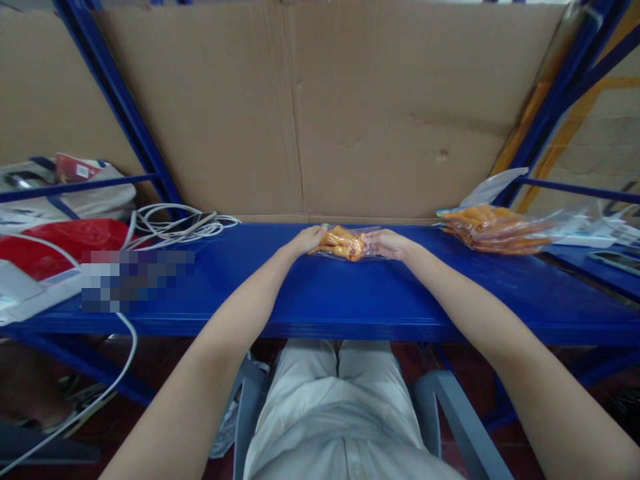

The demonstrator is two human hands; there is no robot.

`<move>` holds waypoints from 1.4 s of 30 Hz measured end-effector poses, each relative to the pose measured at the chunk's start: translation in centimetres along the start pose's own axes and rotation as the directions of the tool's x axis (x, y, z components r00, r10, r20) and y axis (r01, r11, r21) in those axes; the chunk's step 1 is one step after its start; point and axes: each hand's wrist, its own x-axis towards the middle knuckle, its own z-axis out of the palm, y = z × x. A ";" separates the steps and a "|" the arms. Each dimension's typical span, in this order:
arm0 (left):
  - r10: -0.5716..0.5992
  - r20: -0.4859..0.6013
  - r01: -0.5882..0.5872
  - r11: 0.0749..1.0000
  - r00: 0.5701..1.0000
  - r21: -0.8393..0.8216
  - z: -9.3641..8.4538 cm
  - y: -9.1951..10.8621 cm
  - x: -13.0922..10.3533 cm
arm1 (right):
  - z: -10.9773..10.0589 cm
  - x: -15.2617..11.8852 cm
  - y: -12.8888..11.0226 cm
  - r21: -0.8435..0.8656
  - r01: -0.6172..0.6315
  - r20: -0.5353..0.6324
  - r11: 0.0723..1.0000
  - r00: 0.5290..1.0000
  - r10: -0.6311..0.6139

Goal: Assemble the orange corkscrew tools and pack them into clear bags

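A clear plastic bag with a glossy orange, lumpy item inside lies on the blue table in front of me. What the orange item is, I cannot make out. My left hand is closed on the bag's left end. At the opposite end, my right hand grips the clear plastic, its fingers partly showing through the film. Both arms are stretched forward over the table.
A pile of similar orange bagged items lies to the right, near a phone. Coiled white cables, a red bag and a white box occupy the left. A cardboard panel stands behind the blue table.
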 end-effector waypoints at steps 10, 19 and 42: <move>-0.005 0.014 0.004 0.995 1.000 0.103 -0.2 0.5 -0.4 | -0.9 1.3 0.9 -0.092 0.063 -0.017 0.994 0.998 -0.065; 0.013 0.004 -0.014 0.993 1.000 0.114 -0.2 0.8 -0.6 | -0.6 1.5 1.0 -0.292 0.128 -0.046 0.948 0.988 -0.147; 0.075 0.003 -0.074 0.992 0.997 0.105 0.0 0.5 -0.3 | 0.1 0.2 0.1 -0.441 0.105 -0.092 0.891 0.983 -0.161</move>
